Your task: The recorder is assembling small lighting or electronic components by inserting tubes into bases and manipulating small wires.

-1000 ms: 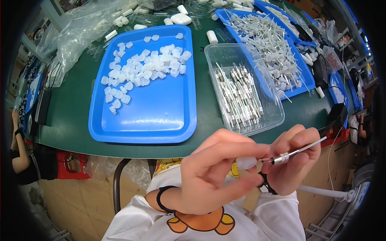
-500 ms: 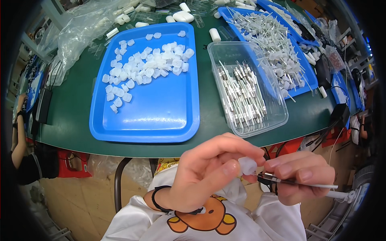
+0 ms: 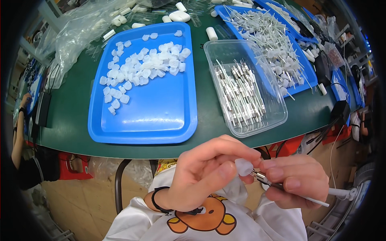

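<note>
Between thumb and fingers, my left hand [image 3: 209,170] pinches a small translucent white plastic cap [image 3: 243,166]. My right hand [image 3: 299,178] grips a thin rod with a silver metal collar [image 3: 261,177] and a pale stem [image 3: 315,201]. The rod's collar end meets the cap, with fine wires at the joint; how deep it sits I cannot tell. Beyond my hands, a blue tray [image 3: 144,128] carries a heap of similar white caps [image 3: 152,64]. To its right, a clear plastic box [image 3: 277,116] holds many like rods [image 3: 241,96].
A second blue tray [image 3: 311,78] at the far right is heaped with white-capped rods [image 3: 269,40]. Clear plastic bags [image 3: 80,36] and white cylinders [image 3: 212,33] lie along the back of the green table [image 3: 64,120]. Another person's arm [image 3: 20,128] shows at the left.
The rod in my right hand has tilted, its pale end dropping lower. Both hands and the cap have shifted slightly left.
</note>
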Available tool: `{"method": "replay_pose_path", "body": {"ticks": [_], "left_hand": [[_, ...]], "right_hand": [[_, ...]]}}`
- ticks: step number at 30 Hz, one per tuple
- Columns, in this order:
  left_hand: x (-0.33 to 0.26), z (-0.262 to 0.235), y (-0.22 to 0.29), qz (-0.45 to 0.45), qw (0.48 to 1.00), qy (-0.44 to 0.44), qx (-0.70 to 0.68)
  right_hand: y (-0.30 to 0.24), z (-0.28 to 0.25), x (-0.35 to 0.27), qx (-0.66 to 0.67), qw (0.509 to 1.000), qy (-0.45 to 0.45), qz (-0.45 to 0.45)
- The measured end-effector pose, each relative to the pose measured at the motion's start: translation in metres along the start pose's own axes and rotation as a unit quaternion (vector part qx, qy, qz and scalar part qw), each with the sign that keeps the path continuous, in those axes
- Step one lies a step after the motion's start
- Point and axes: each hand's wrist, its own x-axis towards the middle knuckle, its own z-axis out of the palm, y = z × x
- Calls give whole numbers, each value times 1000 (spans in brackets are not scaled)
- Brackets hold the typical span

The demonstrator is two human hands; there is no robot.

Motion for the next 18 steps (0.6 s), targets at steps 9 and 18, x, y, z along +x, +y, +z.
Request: {"method": "replay_pose_path", "body": {"ticks": [9,18], "left_hand": [[-1,-2,-3,-15,1000,8,11],[0,8,-1,-44,993,91,54]], "right_hand": [[6,2,1,-6,1000,14,-16],[12,5,1,-15,999,15,-38]]}}
